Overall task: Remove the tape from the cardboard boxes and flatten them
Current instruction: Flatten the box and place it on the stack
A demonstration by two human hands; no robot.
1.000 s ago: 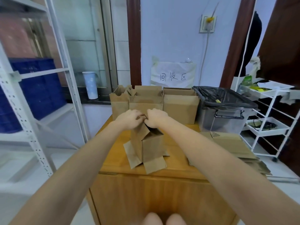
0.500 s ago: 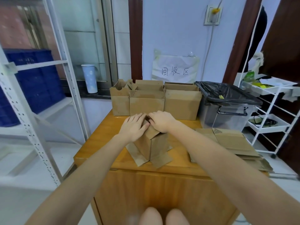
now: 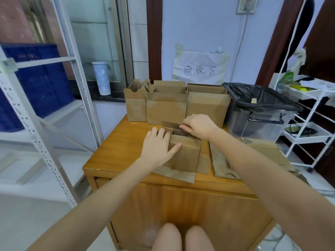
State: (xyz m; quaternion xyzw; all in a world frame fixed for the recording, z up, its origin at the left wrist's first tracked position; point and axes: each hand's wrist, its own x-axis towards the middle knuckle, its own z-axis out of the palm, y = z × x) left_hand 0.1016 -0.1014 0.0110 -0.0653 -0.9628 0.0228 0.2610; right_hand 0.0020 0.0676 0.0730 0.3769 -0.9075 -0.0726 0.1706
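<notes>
A small brown cardboard box [image 3: 184,154] stands on the wooden table [image 3: 123,151], its top open and its lower flaps spread flat on the wood. My left hand [image 3: 157,145] lies against the box's left corner, fingers straight along the left side and thumb on the front face. At the far right of the opening, my right hand [image 3: 199,125] pinches the rear top flap. Three open boxes stand in a row at the back: left box [image 3: 136,105], middle box [image 3: 166,109], right box [image 3: 206,107]. No tape is visible on the small box.
Flattened cardboard [image 3: 223,160] lies stacked on the table's right side. A clear bin with a black bag [image 3: 259,115] stands at the back right. A white metal rack [image 3: 36,134] is on the left, a white wire cart [image 3: 308,127] on the right. My knees show below the table front.
The hands, close together at the box's top before, have moved apart. The tilted box now stands squarer with its top flaps opened, and the view has dropped closer to the table.
</notes>
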